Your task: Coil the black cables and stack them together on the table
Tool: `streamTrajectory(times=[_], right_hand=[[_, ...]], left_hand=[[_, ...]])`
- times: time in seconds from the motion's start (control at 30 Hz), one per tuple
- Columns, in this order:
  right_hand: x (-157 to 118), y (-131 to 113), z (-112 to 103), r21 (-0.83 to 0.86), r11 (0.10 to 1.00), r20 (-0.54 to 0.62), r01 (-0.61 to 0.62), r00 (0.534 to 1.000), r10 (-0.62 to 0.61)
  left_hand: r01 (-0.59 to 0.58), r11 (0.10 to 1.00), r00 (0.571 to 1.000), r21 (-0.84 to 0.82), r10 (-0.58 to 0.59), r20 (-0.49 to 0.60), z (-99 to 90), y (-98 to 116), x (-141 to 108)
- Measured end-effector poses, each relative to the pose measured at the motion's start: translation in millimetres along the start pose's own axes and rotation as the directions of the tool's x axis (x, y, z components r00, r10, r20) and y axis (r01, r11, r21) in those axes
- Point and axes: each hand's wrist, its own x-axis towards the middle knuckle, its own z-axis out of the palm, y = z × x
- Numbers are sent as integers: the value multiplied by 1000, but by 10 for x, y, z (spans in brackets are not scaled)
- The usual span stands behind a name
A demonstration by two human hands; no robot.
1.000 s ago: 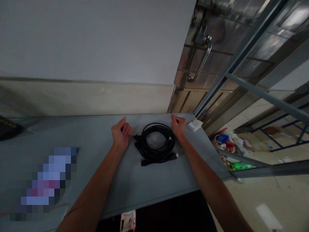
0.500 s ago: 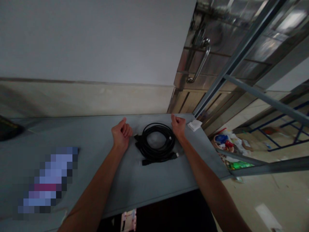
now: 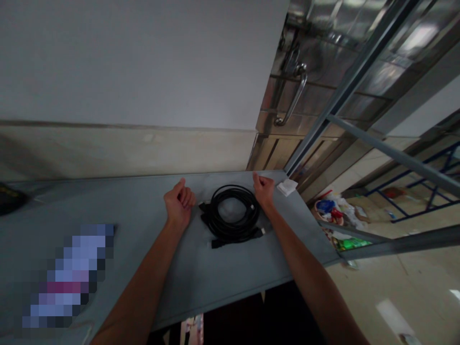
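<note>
A coil of black cables (image 3: 230, 234) with several plugs lies on the grey surface between my two hands. To its left, my left hand (image 3: 179, 203) rests with fingers curled into a loose fist and the thumb pointing up; nothing shows in it. On the other side, my right hand (image 3: 264, 190) is also curled in with its thumb up, close to the coil's right edge. I see nothing held in it. Light-tipped connectors stick out at the coil's lower right and upper left.
A folded white paper (image 3: 287, 187) lies beyond my right hand. At the left is a pixelated flat object (image 3: 72, 273), and a dark item (image 3: 10, 199) sits at the far left edge. A grey metal frame (image 3: 345, 96) rises on the right, with a cluttered basket (image 3: 328, 213) below.
The view has shifted slightly. Both hands keep their closed pose beside the coil, and the coil stays where it lies.
</note>
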Motion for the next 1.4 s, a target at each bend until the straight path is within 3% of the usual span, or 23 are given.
streamTrajectory(times=[0.13,0.23,0.3,0.4,0.43,0.53,0.63,0.73,0.9,1.0,1.2,1.4], right_hand=[[-30,-168,-171,-5,996,-16,94,995,-94],[-253,-462,-396,15,977,97,214,972,-215],[-513,-656,-519,25,940,270,339,903,-333],[-923,-785,-570,-49,822,555,567,700,-449],[-1024,-771,-551,-87,781,605,619,656,-452],[-1142,-613,-438,-164,685,645,709,603,-470],[-1013,-431,-333,-183,618,658,765,562,-501],[-790,-321,-258,-222,604,671,765,569,-475],[-558,-243,-148,-297,646,632,703,652,-420],[-544,-226,-134,-308,659,600,686,678,-425],[-568,-199,-180,-189,718,539,670,682,-494],[-559,-123,-148,-186,776,487,602,743,-460]], left_hand=[[2,1000,1000,-11,-2,1,-15,6,16],[7,1000,1000,-21,-7,2,-27,6,41],[10,1000,1000,-26,-9,3,-32,3,54],[10,1000,1000,-28,-10,1,-33,-1,58],[10,1000,1000,-28,-10,1,-32,-2,57],[10,1000,1000,-28,-9,6,-27,-3,52],[7,999,1000,-33,-7,8,-24,-5,58],[6,999,1000,-42,-6,2,-27,-4,72],[10,999,1000,-46,-11,-10,-48,6,86],[6,999,1000,-46,-7,-15,-56,8,93],[-7,999,1000,-51,6,-14,-71,23,112],[-15,997,999,-70,13,-29,-91,76,105]])
